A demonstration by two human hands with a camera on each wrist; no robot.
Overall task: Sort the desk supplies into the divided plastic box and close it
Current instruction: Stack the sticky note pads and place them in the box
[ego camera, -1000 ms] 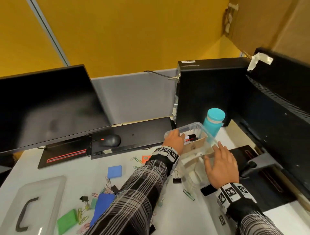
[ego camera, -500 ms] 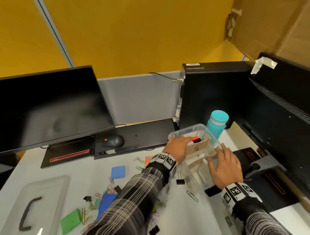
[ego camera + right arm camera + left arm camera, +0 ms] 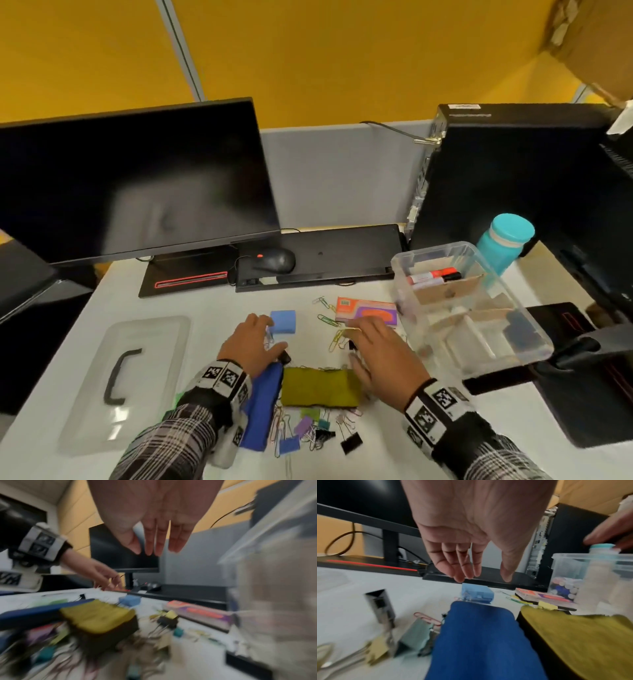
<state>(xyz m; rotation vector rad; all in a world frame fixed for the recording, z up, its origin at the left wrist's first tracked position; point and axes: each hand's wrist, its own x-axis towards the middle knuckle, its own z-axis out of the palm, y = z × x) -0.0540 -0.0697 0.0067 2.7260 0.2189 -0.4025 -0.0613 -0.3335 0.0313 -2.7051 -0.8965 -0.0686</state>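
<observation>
The clear divided plastic box [image 3: 513, 308] stands open at the right of the desk, with red and black markers [image 3: 435, 275] in its far compartment. Its lid [image 3: 85, 404], with a black handle, lies flat at the left. My left hand [image 3: 267, 337] hovers with relaxed fingers beside a light blue block [image 3: 283, 321] and above a dark blue eraser [image 3: 479, 642]. My right hand [image 3: 359, 332] hovers empty, fingers straight, over yellow paper clips [image 3: 337, 339] and a yellow-green felt eraser [image 3: 322, 387]. An orange and purple packet [image 3: 368, 311] lies just beyond it. Several binder clips [image 3: 351, 442] lie nearer me.
A monitor [image 3: 130, 185], a mouse [image 3: 274, 259] and a black keyboard [image 3: 325, 260] line the back. A black computer tower [image 3: 507, 178] and a teal bottle [image 3: 503, 243] stand behind the box. A black stand [image 3: 589, 370] sits at the right.
Both hands have come off the plastic box and moved left and nearer, over the loose supplies. The head view has swung left and down, so the pile shows.
</observation>
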